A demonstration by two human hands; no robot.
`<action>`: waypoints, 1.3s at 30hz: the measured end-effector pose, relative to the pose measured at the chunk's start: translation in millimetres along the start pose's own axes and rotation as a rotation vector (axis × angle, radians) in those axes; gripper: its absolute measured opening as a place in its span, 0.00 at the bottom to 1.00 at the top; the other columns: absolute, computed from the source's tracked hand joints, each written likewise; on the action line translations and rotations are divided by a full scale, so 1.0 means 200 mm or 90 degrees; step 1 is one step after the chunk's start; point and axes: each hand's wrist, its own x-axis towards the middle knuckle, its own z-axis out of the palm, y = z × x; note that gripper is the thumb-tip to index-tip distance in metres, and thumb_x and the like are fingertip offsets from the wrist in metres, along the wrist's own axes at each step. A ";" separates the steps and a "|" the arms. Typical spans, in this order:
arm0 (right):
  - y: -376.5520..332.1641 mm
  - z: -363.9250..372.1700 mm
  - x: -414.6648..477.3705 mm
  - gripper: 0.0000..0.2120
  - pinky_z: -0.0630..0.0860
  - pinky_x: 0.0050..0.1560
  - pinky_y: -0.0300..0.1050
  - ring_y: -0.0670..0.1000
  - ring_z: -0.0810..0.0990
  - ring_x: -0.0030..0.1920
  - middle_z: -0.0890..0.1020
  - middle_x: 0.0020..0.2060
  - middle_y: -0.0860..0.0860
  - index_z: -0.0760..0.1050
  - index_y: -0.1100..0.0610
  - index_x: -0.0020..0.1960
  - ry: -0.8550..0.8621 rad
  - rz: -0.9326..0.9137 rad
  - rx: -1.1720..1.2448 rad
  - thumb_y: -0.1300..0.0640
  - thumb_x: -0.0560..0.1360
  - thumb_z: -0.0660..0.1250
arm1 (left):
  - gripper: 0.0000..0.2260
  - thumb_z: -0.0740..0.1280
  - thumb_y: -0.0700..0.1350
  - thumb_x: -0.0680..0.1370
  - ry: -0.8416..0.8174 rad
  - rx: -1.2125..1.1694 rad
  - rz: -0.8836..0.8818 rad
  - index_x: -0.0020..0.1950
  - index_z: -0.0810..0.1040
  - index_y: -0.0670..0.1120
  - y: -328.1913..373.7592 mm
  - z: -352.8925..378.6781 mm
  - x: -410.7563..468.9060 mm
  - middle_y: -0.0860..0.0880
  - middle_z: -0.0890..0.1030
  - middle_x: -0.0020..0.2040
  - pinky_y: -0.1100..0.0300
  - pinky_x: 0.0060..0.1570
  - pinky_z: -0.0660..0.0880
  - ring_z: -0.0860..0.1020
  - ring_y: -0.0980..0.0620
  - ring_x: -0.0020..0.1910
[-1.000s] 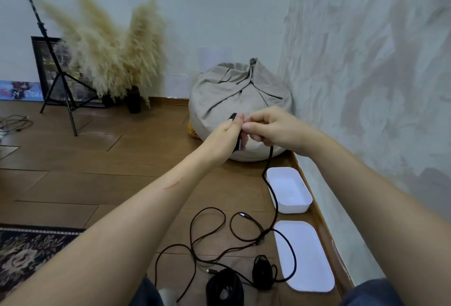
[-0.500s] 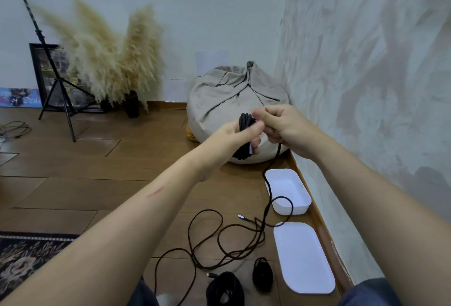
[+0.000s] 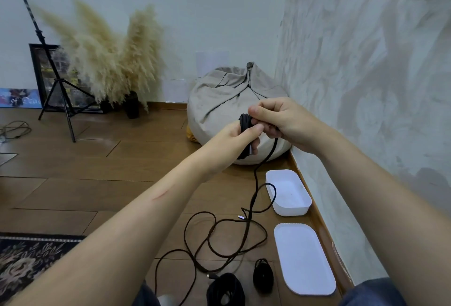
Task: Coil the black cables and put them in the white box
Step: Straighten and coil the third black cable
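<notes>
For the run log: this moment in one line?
coiling | left hand: holds cable coil | right hand: pinches cable tail | tail: trails to floor | white box: no cables

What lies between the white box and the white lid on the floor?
Head view: bare wooden floor between white box and white lid; black cable lies left.

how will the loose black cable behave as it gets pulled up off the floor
Probably floppy: the loose cable sags from the right hand into sprawling loops. Likely light: it hangs from a mere pinch. Crossed loops could snag when lifted.
</notes>
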 end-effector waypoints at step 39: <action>0.04 -0.05 0.00 0.10 0.53 0.31 0.43 0.47 0.58 0.26 0.64 0.25 0.48 0.73 0.58 0.39 0.043 0.004 0.119 0.54 0.74 0.71 | 0.19 0.59 0.60 0.83 -0.031 -0.074 -0.057 0.56 0.76 0.45 -0.03 0.04 0.01 0.52 0.78 0.41 0.52 0.57 0.76 0.78 0.53 0.46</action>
